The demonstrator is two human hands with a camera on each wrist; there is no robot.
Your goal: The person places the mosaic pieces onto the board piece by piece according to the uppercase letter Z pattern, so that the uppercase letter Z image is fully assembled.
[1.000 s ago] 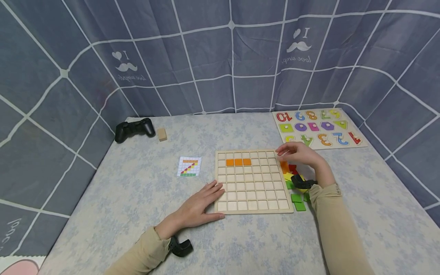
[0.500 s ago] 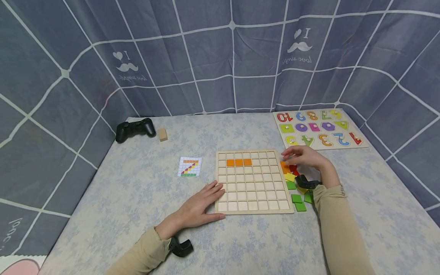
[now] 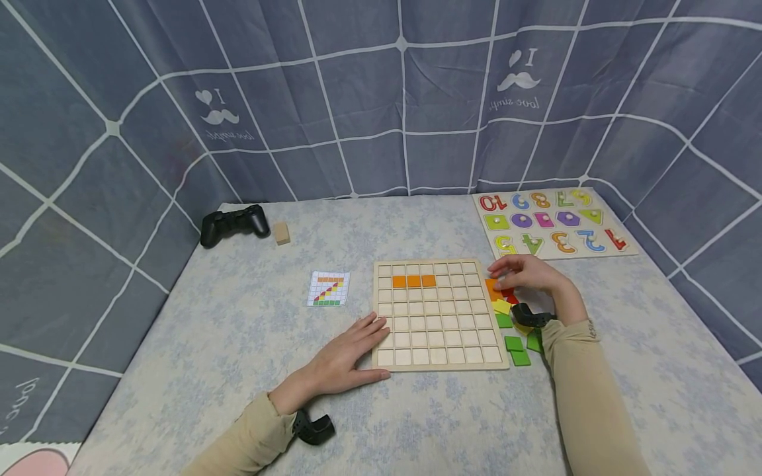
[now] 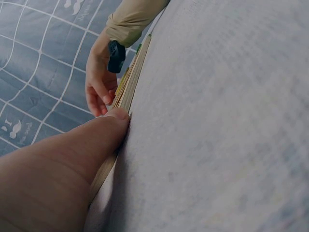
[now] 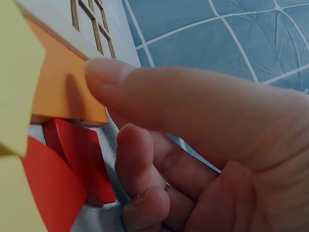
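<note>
A wooden grid board (image 3: 442, 324) lies on the table with three orange tiles (image 3: 413, 281) side by side in its upper part. My left hand (image 3: 342, 357) rests at the board's left edge, fingertips over the rim and thumb at the near corner, fingers spread. Right of the board, my right hand (image 3: 524, 272) is over the pile of loose tiles. In the right wrist view its thumb is at the edge of a loose orange tile (image 5: 63, 77), and whether it touches cannot be told. Red tiles (image 5: 79, 157) and a yellow tile (image 5: 19, 87) lie beside it.
Green tiles (image 3: 514, 344) lie right of the board. A pattern card (image 3: 329, 289) is at its left. Behind are a number puzzle board (image 3: 550, 225), a black game controller (image 3: 234, 225) and a small wooden block (image 3: 281, 233). A grid-patterned curtain (image 3: 369, 99) surrounds the table.
My right hand has shifted right from the board's edge and lowered toward the orange tiles in the pile. The left hand stays in place.
</note>
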